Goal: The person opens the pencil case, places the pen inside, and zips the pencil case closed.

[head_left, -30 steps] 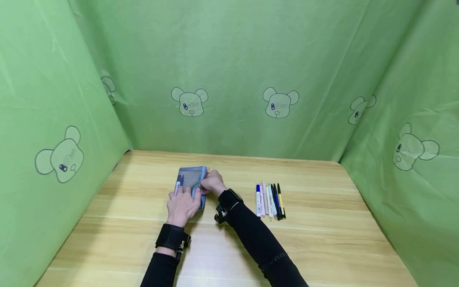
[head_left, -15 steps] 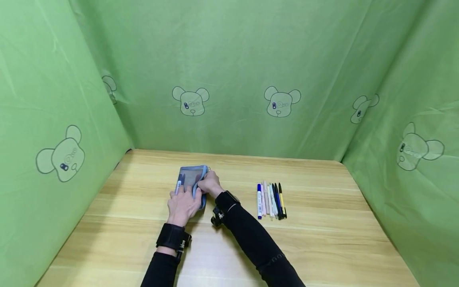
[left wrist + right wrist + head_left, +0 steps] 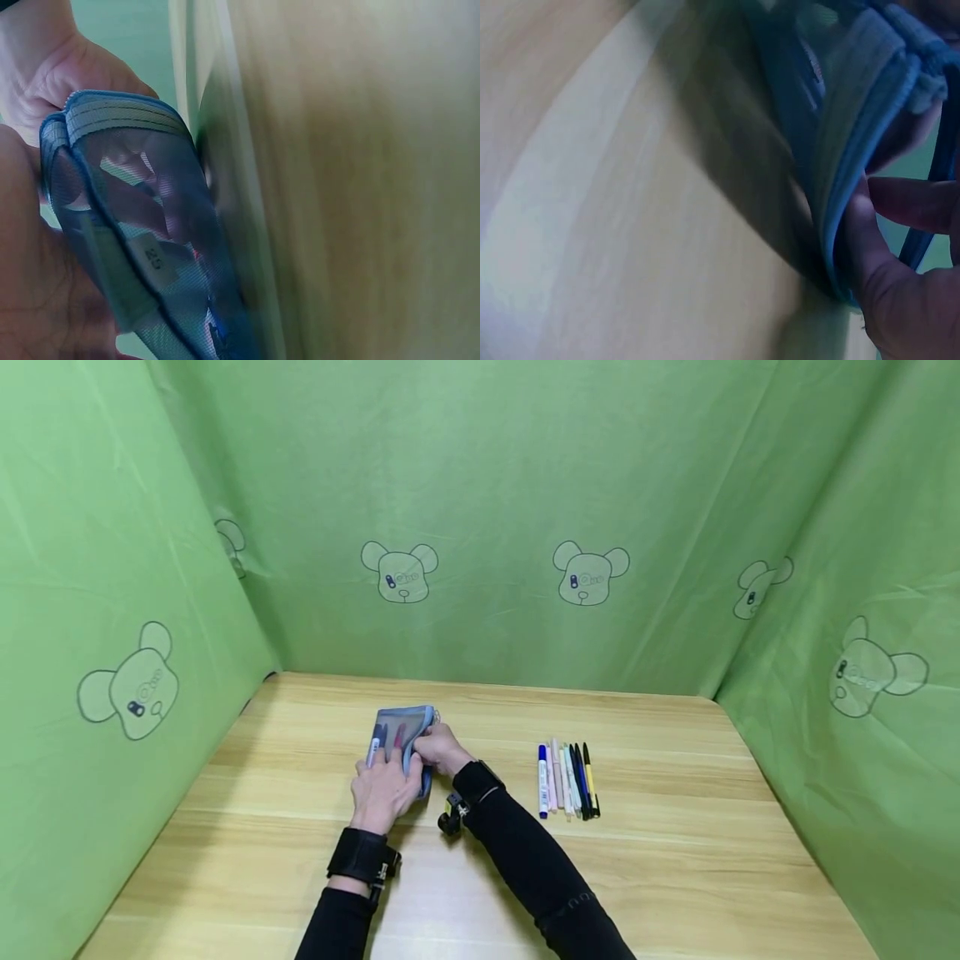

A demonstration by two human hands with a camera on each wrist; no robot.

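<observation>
A blue mesh pencil case [image 3: 388, 720] with a zippered edge lies on the table at the centre left. My left hand [image 3: 384, 789] holds it, fingers spread over the mesh and thumb at the open side. From the right, my right hand [image 3: 441, 747] reaches into the opening with thumb and forefinger. Through the mesh shows a red pen [image 3: 399, 735], just ahead of those fingers; the fingertips holding it are hidden inside. A white-labelled marker [image 3: 372, 748] lies along the left side within. The right wrist view has the thumb [image 3: 870, 247] inside the zipper edge [image 3: 840, 165].
To the right, several pens and markers [image 3: 567, 781] lie side by side in a row, a blue-capped marker [image 3: 542, 781] leftmost. Green cloth [image 3: 495, 635] with bear-face prints surrounds the wooden table [image 3: 675, 860] at the back and both sides.
The red pen, earlier beside my right hand at the opening, now shows inside the pencil case farther left. My right hand has shifted slightly left; the left hand keeps its place.
</observation>
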